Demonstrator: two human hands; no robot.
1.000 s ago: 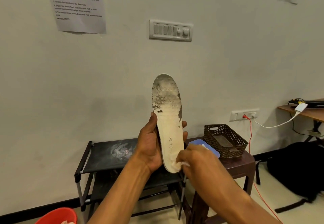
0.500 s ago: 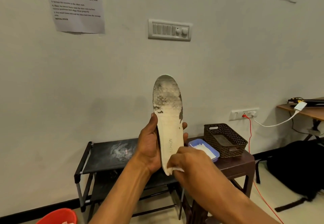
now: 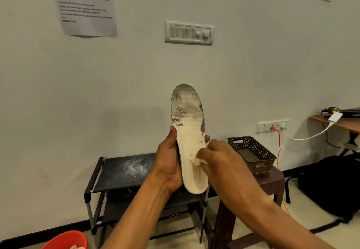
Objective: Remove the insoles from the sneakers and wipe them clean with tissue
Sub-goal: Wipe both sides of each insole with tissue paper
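Observation:
A cream insole (image 3: 188,124) stands upright in front of me, toe end up, with grey dirt over its upper third. My left hand (image 3: 169,163) grips it from behind at the lower half, thumb on the left edge and fingertips showing at the right edge. My right hand (image 3: 216,159) presses a small wad of white tissue (image 3: 198,162) against the middle of the insole's face. No sneakers are in view.
A black shoe rack (image 3: 124,172) with a dusty top stands against the wall behind the insole. To its right a dark brown stool (image 3: 272,180) carries a brown perforated basket (image 3: 253,153). A red bucket (image 3: 66,240) sits at the bottom left. A black bag (image 3: 331,186) lies at the right.
My right hand has slid the tissue up the insole, from the heel end to about its middle. The left hand and insole have stayed almost still.

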